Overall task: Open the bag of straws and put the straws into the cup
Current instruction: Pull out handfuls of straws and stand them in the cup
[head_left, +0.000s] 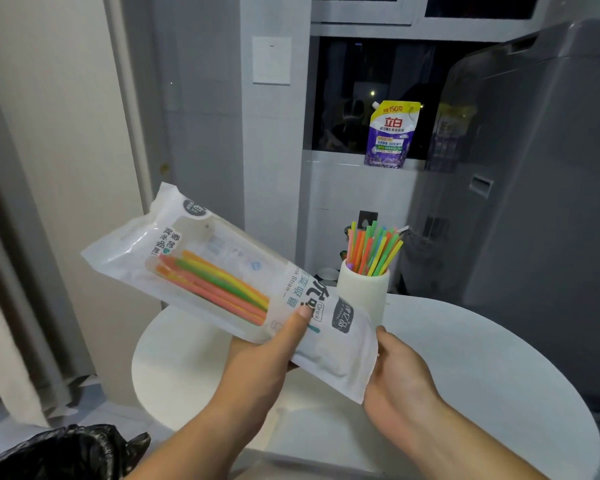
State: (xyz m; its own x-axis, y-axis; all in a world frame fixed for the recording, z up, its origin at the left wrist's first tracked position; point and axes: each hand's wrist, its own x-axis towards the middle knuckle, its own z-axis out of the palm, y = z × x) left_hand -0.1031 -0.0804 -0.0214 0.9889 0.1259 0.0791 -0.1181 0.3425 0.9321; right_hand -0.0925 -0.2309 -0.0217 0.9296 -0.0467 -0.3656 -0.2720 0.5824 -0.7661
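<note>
Straw bag [201, 251] slanting up-left, left hand [257, 370] gripping it, right hand [402, 379] at lower end, grip unclear

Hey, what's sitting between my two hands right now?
In the head view, the near end of the straw bag lies between the left hand and right hand, both holding it.

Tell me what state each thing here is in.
Bag: held up, tilted, few straws inside; open or sealed, cannot tell.
Cup: upright on the table, full of straws.
Left hand: grips the bag, thumb on top.
Right hand: holds the bag's near end.
Detergent pouch: upright on the sill.
</note>
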